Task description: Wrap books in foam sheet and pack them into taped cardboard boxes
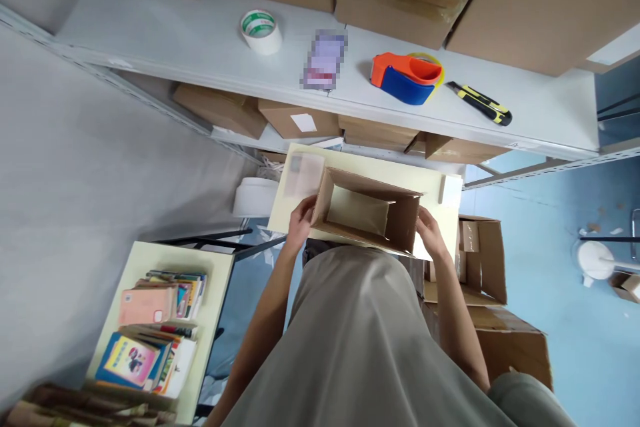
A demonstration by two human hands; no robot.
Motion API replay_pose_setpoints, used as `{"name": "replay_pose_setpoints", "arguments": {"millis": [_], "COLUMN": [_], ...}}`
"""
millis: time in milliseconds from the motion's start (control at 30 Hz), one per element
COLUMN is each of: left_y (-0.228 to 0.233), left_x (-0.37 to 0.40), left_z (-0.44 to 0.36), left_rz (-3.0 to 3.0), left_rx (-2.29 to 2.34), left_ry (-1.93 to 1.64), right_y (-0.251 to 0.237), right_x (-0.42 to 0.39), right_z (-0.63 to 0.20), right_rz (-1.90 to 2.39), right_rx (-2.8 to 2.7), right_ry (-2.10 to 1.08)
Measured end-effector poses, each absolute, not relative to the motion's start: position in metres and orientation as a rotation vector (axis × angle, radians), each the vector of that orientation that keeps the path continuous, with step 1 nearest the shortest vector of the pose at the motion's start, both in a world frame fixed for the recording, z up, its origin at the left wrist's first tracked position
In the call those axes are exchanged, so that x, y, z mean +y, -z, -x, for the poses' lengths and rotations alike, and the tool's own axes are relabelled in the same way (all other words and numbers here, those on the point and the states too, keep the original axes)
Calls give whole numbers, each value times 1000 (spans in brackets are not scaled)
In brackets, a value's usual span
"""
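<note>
An open brown cardboard box [395,217] stands on a pale yellow table [380,170] right in front of me, its inside bare. My left hand [301,219] grips the box's left wall. My right hand [431,232] holds its right wall. Both arms reach forward over my grey shirt.
A grey shelf [200,47] beyond the table holds a white tape roll [261,31], an orange and blue tape dispenser [407,77] and a yellow utility knife [480,103]. Large cartons line the back. A side table [210,280] at left carries book stacks [155,327]. Open cartons [480,260] stand at right.
</note>
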State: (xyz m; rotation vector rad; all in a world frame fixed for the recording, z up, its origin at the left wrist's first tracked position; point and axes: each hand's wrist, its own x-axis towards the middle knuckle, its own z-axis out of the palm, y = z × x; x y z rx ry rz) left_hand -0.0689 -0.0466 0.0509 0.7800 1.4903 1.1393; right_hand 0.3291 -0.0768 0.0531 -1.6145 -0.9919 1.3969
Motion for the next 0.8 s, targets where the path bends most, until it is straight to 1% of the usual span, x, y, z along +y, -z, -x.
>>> {"name": "replay_pose_setpoints", "arguments": {"millis": [100, 167, 433, 633, 800], "left_y": [-62, -67, -78, -63, -69], "left_x": [-28, -17, -10, -17, -18], "left_z": [79, 81, 67, 59, 58], "left_rz": [-728, -747, -1119, -1234, -1286], "left_rx": [1375, 1312, 1270, 1360, 1456], "left_ry": [-1060, -974, -714, -670, -656], "right_y": [-62, -69, -87, -90, -92], "right_x": [-90, -92, -70, -58, -52], "right_z": [-337, -334, -313, -330, -338], "right_rz": [1629, 1614, 1613, 1644, 1642], "right_rx": [-906, -892, -985, -1068, -1121], "right_ry": [-1554, -1599, -1507, -1477, -1452]}}
